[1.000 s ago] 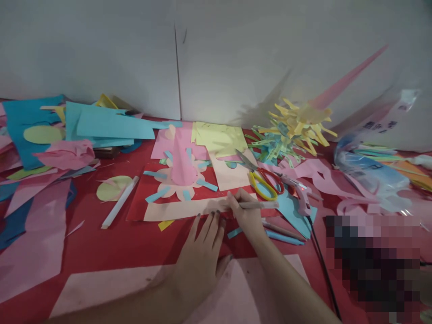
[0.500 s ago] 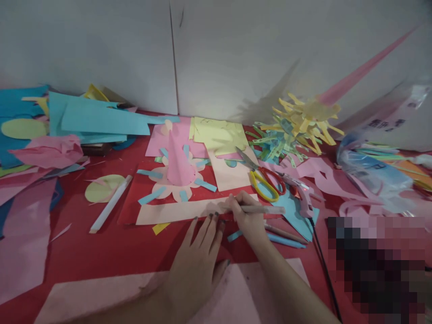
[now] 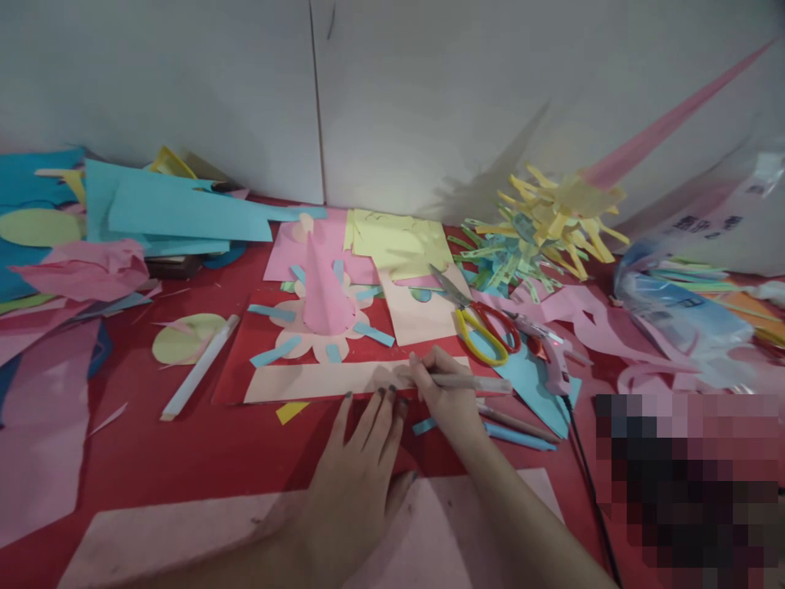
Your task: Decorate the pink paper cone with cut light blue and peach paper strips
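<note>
A long pale pink paper strip [image 3: 312,381] lies across the front of a red sheet [image 3: 245,348]. My right hand [image 3: 446,401] is closed round a pen [image 3: 472,382], its tip down at the strip. Flat beside it, my left hand [image 3: 361,462] has its fingers stretched out, their tips at the strip's lower edge. Just behind the strip stands a pink paper cone [image 3: 325,298] on a flower-shaped pale base [image 3: 293,339] with blue paper tabs [image 3: 375,334]. A yellow scrap [image 3: 290,411] lies left of my left fingertips.
Scissors with yellow and red handles [image 3: 482,335] and a pink glue gun [image 3: 557,368] with a black cord lie to the right. Blue sheets [image 3: 184,213] are piled back left. A fringed paper piece [image 3: 552,213] stands by the wall. Pink paper [image 3: 184,523] lies under my forearms.
My right hand and the pen have shifted very slightly left along the strip. My left hand stays nearly in place, and the view has moved a little.
</note>
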Demonstrator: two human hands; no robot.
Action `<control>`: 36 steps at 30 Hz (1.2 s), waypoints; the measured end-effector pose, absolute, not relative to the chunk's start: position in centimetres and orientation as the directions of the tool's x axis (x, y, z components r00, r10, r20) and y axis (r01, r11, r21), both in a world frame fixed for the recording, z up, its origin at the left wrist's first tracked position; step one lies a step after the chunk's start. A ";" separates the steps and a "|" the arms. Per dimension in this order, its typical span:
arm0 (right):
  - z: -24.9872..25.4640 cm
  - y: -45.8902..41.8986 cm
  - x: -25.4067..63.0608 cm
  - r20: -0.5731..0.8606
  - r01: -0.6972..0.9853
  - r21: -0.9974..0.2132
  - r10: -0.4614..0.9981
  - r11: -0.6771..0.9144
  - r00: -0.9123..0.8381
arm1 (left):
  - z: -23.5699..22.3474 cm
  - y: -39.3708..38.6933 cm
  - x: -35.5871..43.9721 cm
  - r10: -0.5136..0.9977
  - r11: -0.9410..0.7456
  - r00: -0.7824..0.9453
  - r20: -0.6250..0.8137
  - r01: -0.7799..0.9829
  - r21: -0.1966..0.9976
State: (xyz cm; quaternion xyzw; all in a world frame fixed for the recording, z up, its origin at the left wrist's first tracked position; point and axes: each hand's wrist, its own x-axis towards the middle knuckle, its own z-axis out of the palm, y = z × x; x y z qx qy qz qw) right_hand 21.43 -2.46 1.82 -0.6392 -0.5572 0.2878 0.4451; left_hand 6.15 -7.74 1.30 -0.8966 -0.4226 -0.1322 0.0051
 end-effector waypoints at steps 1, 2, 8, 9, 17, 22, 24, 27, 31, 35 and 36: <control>1.8 -2.5 21.4 0.135 0.468 -0.884 0.967 0.019 0.215 | 1.3 -7.7 6.1 0.758 -0.642 0.607 0.241 0.760 0.106; 1.8 -2.5 21.5 0.142 0.476 -0.879 0.965 0.020 0.221 | 1.3 -7.7 6.1 0.757 -0.642 0.607 0.242 0.759 0.107; 2.0 -2.6 21.4 0.134 0.474 -0.880 0.973 0.028 0.190 | 1.1 -7.7 6.0 0.754 -0.648 0.614 0.236 0.755 0.106; 2.0 -2.6 21.4 0.138 0.476 -0.879 0.970 0.027 0.200 | 1.1 -7.7 6.0 0.750 -0.653 0.621 0.229 0.751 0.103; 1.9 -2.6 21.4 0.131 0.452 -0.891 0.973 0.030 0.193 | 1.3 -7.7 6.0 0.751 -0.649 0.612 0.250 0.754 0.104; 2.1 -2.6 21.4 0.126 0.461 -0.887 0.972 0.022 0.196 | 1.0 -7.7 6.0 0.752 -0.649 0.610 0.248 0.751 0.122; 2.2 -2.6 21.5 0.155 0.473 -0.880 0.964 0.036 0.215 | 1.1 -7.6 5.9 0.748 -0.654 0.615 0.249 0.746 0.122; 2.4 -2.7 21.7 0.181 0.439 -0.897 0.952 0.057 0.248 | 1.3 -7.6 5.8 0.741 -0.664 0.628 0.237 0.738 0.121; 2.6 -3.1 21.9 0.213 0.405 -0.912 0.923 0.071 0.320 | 1.6 -7.7 5.8 0.748 -0.654 0.620 0.238 0.749 0.104; 2.7 -2.9 21.7 0.157 0.355 -0.934 0.932 0.034 0.325 | 1.8 -8.1 5.9 0.744 -0.640 0.602 0.290 0.767 0.052; 2.7 -2.8 21.6 0.131 0.335 -0.942 0.941 0.021 0.311 | 1.8 -8.2 5.9 0.744 -0.635 0.597 0.299 0.771 0.041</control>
